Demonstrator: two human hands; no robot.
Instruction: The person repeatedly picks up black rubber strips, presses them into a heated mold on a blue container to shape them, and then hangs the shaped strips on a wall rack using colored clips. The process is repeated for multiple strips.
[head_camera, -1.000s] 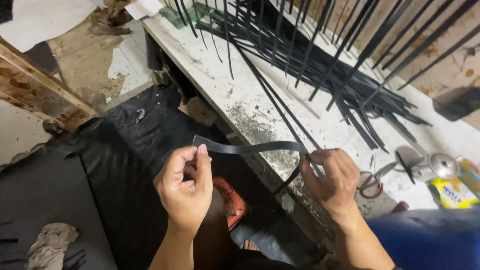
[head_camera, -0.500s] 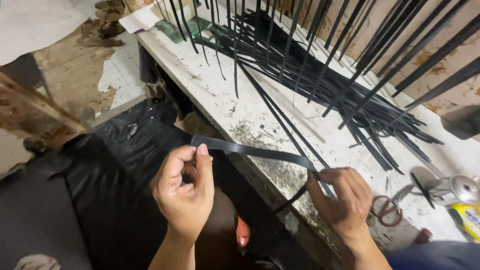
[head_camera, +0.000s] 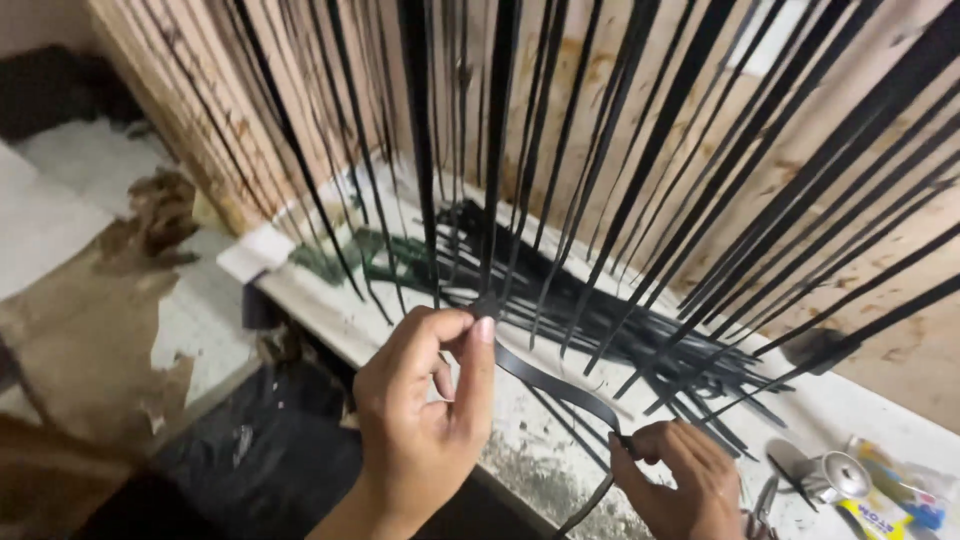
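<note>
Both the left hand (head_camera: 425, 420) and right hand (head_camera: 680, 480) have fingers clamped on a thin, flat black rubber-like strip (head_camera: 555, 385), seemingly light and floppy, best pinched near its ends.

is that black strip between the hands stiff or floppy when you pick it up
Probably springy rather than limp: the strip holds a smooth arc between the left hand and right hand. Likely light, since a thumb-and-finger pinch carries it. Its loose end droops below the right hand, so it seems to bend easily.
</note>
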